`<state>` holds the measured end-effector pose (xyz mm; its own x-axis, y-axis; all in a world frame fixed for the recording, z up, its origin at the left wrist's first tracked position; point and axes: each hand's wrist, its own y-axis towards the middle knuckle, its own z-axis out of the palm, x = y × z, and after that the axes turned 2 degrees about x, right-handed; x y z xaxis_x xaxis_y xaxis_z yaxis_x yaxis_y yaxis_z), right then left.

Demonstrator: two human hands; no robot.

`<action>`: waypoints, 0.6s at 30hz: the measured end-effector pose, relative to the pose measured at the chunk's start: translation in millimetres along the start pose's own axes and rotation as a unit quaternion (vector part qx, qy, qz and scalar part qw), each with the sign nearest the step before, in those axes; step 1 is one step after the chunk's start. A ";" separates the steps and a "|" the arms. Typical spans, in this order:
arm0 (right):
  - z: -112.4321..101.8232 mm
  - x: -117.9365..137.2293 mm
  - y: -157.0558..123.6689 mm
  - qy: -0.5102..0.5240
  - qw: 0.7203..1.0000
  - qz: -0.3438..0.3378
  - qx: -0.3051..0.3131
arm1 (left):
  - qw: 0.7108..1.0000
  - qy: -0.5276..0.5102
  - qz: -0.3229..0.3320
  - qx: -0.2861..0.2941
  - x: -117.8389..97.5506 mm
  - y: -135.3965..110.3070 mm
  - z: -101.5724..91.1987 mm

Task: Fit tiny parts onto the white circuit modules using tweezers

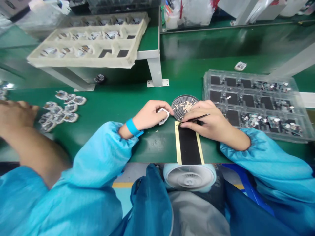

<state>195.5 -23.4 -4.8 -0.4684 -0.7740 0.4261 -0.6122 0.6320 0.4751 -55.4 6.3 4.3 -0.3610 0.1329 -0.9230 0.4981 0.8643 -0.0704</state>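
Observation:
My left hand (155,113) is closed around a small white-rimmed part (163,116), most of it covered by the fingers. In my right hand (209,119) is a pair of dark tweezers (195,118), pinched between thumb and fingers. The tweezers' tip points left, over the top end of a black mat strip (190,147) edged with yellow tape. Just behind both hands lies a round perforated dish (176,105) holding many tiny beige pieces (186,106). My right hand overlaps the dish's right edge.
On the right sits a clear compartment tray (248,108) with small electronic parts. A beige pulp tray (86,59) rests on a raised shelf (154,52). White-rimmed parts (59,113) are grouped at left, beside another person's hand (17,114). A fan (189,178) is below the table edge.

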 end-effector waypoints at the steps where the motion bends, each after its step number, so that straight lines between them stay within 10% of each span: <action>1: 1.0 0.3 0.3 -0.006 1.000 -0.003 0.012 | 0.998 0.032 -0.003 0.052 -0.6 -1.2 -4.2; 5: 2.7 0.5 1.3 -0.016 1.000 0.001 0.026 | 0.979 0.130 0.012 0.154 1.3 -5.3 -8.0; 18: 4.6 -2.1 0.8 0.009 1.000 0.026 0.006 | 0.969 0.207 0.028 0.134 -4.8 -9.8 -4.4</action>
<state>193.0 -21.5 -8.9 -0.4885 -0.7390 0.4639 -0.5953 0.6710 0.4421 -62.0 -0.8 11.1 -0.5857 0.4064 -0.7013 0.6924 0.7007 -0.1722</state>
